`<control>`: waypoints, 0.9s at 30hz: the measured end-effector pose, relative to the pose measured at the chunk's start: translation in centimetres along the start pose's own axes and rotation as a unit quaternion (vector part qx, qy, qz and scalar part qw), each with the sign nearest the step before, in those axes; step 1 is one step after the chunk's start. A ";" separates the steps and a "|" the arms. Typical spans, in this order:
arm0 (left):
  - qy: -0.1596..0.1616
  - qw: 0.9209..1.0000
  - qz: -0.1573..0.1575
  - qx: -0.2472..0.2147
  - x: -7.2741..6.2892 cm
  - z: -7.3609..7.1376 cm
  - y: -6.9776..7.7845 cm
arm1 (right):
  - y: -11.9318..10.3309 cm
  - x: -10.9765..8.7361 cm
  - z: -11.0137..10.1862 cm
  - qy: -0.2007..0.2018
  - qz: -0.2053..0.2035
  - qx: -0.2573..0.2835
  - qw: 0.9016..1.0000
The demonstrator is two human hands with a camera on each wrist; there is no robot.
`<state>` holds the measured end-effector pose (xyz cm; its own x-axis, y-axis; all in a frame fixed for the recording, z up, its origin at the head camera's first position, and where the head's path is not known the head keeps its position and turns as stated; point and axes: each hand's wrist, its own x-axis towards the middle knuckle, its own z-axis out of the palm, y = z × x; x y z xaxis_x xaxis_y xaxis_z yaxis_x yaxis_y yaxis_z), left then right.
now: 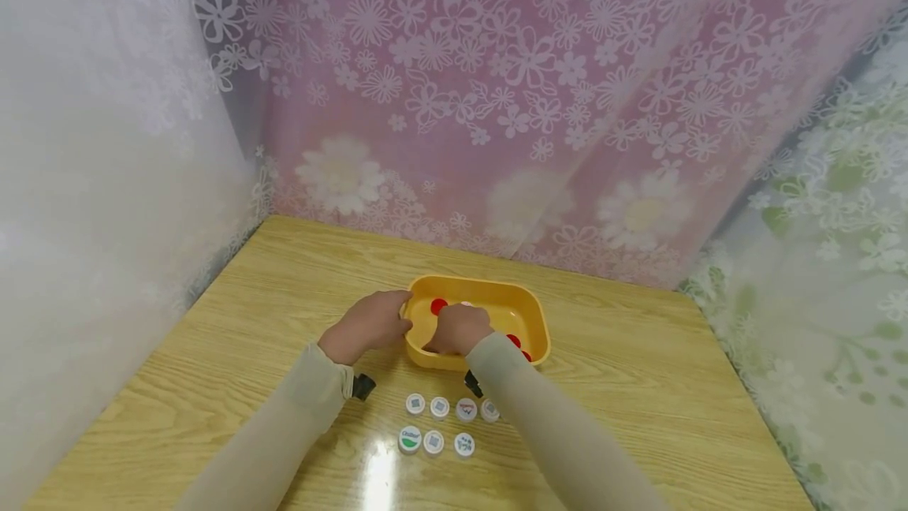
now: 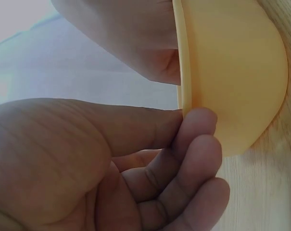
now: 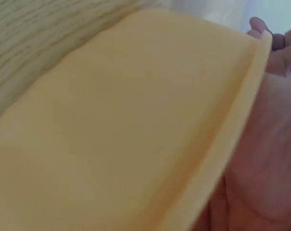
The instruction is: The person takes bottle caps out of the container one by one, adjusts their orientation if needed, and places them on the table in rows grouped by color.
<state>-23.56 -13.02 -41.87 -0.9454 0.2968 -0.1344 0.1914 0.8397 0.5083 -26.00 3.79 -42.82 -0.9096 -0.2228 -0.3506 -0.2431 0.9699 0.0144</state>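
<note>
An oval yellow plastic tub (image 1: 528,312) stands on the wooden table. My left hand (image 1: 369,326) pinches its left rim, the thumb on the edge and the fingertips (image 2: 199,122) against the outer wall. My right hand (image 1: 459,328) reaches down into the tub over the near rim. Its fingertips are hidden, so what it touches there does not show. Inside lie a red disc (image 1: 439,307) by the far left wall, a whitish one (image 1: 466,303) behind the right hand, and red ones (image 1: 513,341) near the right sleeve. In the right wrist view, the tub's wall covers part of the right palm (image 3: 268,159).
On the table (image 1: 638,385) in front of the tub, several white bottle caps (image 1: 440,407) with printed tops form two rows. One cap (image 1: 409,439) has green print. The right sleeve partly covers the back row's right end. Flowered curtains (image 1: 461,101) hang around the table.
</note>
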 end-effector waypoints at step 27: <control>-0.011 1.000 -0.017 -0.016 0.1 0.1 0.1 | 6.8 -13.1 2.0 0.267 -0.213 0.068 0.937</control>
<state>-23.61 -12.85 -41.88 -0.9451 0.2788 -0.1703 0.1510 0.8349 0.5292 -15.09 13.51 -39.95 -0.7868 -0.5758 0.2222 -0.6113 0.7767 -0.1521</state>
